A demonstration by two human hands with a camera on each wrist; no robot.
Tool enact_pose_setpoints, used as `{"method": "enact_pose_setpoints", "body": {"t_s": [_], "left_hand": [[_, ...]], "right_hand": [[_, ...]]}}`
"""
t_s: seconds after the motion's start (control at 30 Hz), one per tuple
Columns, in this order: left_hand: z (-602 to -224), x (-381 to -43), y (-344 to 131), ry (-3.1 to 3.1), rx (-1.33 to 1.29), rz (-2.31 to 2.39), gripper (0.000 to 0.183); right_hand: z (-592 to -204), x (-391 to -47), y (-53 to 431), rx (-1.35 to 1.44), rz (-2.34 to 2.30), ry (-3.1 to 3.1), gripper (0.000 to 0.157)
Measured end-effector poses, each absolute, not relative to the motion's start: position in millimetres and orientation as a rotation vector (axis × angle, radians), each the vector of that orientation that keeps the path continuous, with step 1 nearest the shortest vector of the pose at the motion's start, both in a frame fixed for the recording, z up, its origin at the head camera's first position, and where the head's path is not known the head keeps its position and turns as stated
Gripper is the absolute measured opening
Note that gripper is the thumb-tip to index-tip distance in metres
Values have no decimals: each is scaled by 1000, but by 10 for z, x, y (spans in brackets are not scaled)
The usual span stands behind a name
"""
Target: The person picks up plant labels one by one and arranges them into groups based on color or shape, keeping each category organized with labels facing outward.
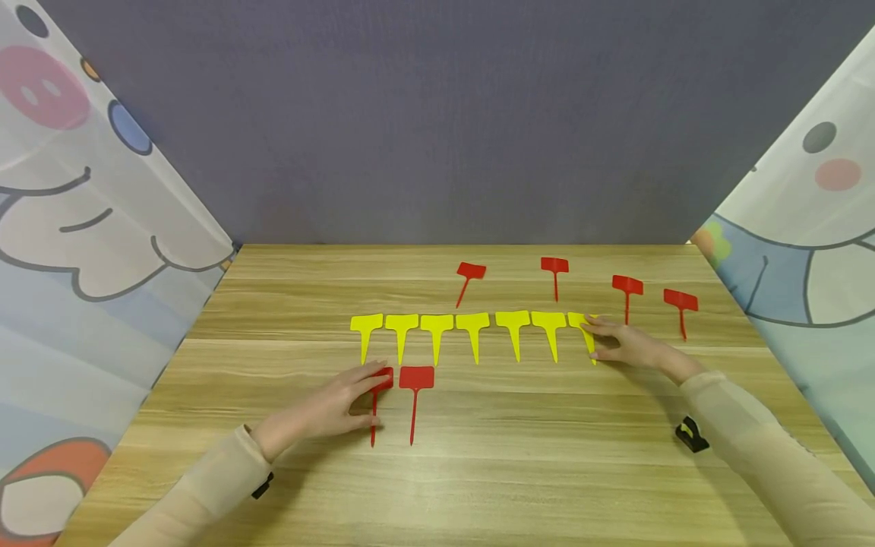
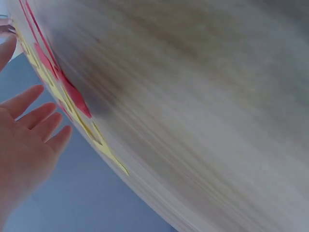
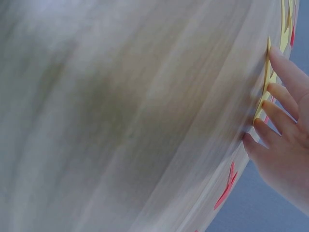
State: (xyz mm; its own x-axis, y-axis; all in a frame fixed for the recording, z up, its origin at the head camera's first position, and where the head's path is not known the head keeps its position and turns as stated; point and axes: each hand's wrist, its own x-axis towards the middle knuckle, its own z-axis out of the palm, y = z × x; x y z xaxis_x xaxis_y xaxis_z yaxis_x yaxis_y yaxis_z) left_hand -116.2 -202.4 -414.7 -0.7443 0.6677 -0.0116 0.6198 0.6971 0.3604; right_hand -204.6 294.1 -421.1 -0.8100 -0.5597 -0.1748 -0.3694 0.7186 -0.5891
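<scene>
Several yellow T-shaped plant labels (image 1: 437, 322) lie side by side in a row, stakes toward me. My right hand (image 1: 632, 348) touches the rightmost yellow label (image 1: 579, 320), thumb by its stake and fingers over its head; in the right wrist view the fingers (image 3: 275, 116) are nearly straight along it. My left hand (image 1: 328, 403) reaches over a red plant label (image 1: 374, 410), partly covering its head. In the left wrist view its fingers (image 2: 41, 116) are spread and relaxed; whether they touch the label I cannot tell. A second red label (image 1: 416, 377) lies just right of it.
Behind the yellow row lie more red labels, such as one at the back middle (image 1: 554, 265) and one at the far right (image 1: 680, 300). A grey panel (image 1: 465, 121) closes the wooden table's (image 1: 519, 486) back edge. Cartoon-printed curtains (image 1: 841, 228) hang at both sides.
</scene>
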Motion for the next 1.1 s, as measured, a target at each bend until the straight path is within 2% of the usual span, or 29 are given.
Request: {"method": "enact_pose_setpoints", "body": {"t_s": [0.27, 0.57, 0.87, 1.1], "left_hand": [[-4219, -1099, -2079, 2767, 1079, 424, 75], [-4282, -1039, -2063, 2717, 970, 376, 80], [-4280, -1032, -2054, 2680, 966, 381, 81], [-4277, -1039, -2047, 2674, 988, 351, 81]], "right_hand": [[-4224, -2042, 2945, -701, -778, 2584, 64], [-4226, -2048, 2950, -722, -774, 2586, 64], [-4217, -2053, 2931, -710, -752, 2600, 64], [-4204, -2074, 2903, -726, -726, 2675, 57]]}}
